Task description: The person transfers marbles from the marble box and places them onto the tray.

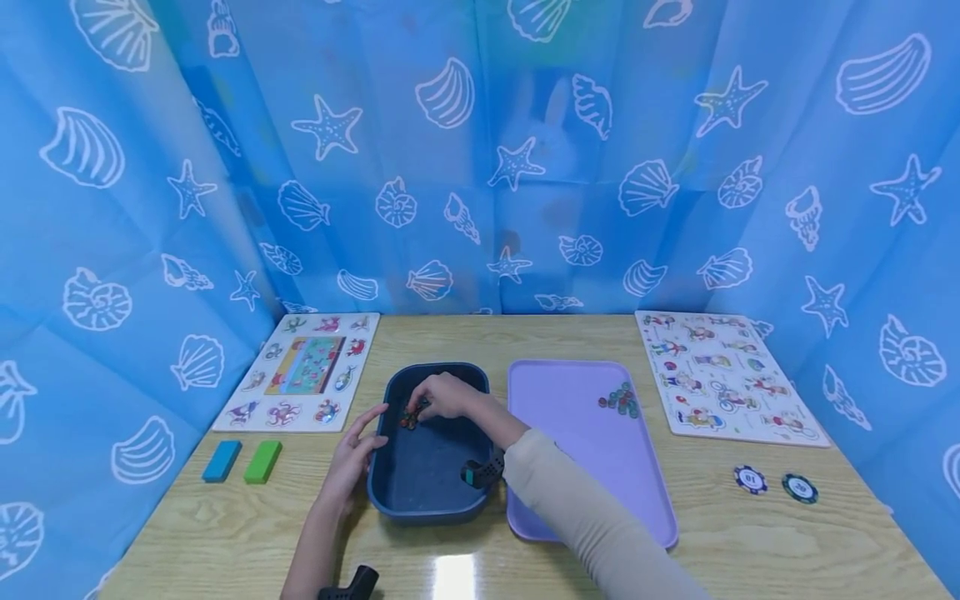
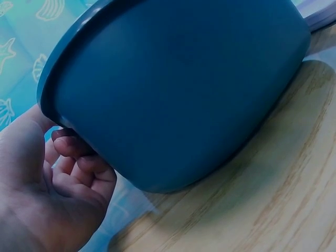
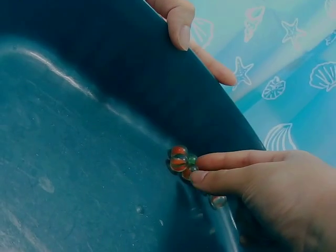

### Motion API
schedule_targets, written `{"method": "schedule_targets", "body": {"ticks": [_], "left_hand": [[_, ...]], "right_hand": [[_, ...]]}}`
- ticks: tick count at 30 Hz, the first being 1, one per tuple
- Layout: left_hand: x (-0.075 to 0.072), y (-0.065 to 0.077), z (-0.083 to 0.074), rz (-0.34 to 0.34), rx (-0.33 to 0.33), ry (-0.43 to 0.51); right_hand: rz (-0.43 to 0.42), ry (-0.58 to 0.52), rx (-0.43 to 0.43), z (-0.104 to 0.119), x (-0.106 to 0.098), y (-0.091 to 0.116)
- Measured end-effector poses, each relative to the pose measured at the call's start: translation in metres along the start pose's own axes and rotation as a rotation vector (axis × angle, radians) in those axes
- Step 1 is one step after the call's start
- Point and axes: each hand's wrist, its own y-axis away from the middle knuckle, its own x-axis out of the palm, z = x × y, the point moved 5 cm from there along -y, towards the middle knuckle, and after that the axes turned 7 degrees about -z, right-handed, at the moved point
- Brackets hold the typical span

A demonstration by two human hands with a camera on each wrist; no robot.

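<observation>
My left hand [image 1: 349,457] grips the left wall of a deep dark blue basin [image 1: 427,483], thumb over the rim and other fingers curled against the outside. Inside, at the basin's far-left corner, my right hand [image 1: 447,395] reaches down to a small cluster of glass marbles [image 3: 179,163] with orange and green swirls. Its thumb and forefinger pinch a green marble [image 3: 192,160] at the edge of that cluster. Another marble [image 3: 217,201] lies just below the thumb. On the lilac tray [image 1: 558,417] right of the basin, green and red marbles [image 1: 624,400] sit grouped near the right edge.
Left of the basin lie a blue block [image 1: 222,461], a green block [image 1: 262,462] and a sea-animal picture board [image 1: 330,417]. Another picture board [image 1: 678,417] stands at the right, with two poker chips, one blue [image 1: 750,479] and one green [image 1: 799,488], in front. A shell-patterned curtain [image 1: 480,208] surrounds the table.
</observation>
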Motion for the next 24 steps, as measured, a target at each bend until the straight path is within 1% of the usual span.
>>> {"method": "schedule_targets", "body": {"ticks": [6, 8, 11, 15, 19, 21, 24], "left_hand": [[0.004, 0.011, -0.011, -0.001, 0.009, -0.034], [0.004, 0.011, -0.012, -0.006, 0.01, -0.045], [0.003, 0.009, -0.009, -0.006, 0.008, -0.037], [0.0, 0.0, 0.0, -0.012, -0.012, -0.008], [-0.003, -0.006, 0.007, -0.022, -0.014, -0.005], [-0.004, -0.008, 0.008, -0.022, -0.004, -0.012], [-0.004, -0.008, 0.009, -0.026, 0.008, -0.017]], "right_hand": [[0.049, 0.015, 0.005, 0.001, 0.004, 0.002], [0.054, 0.015, -0.002, 0.002, 0.004, 0.002], [0.036, 0.011, -0.025, 0.003, 0.0, 0.004], [-0.008, -0.018, -0.062, 0.007, -0.015, 0.009], [-0.05, -0.08, -0.056, 0.009, -0.035, 0.021], [-0.078, -0.109, -0.049, 0.006, -0.045, 0.03], [-0.134, -0.132, -0.05, -0.004, -0.061, 0.045]]}}
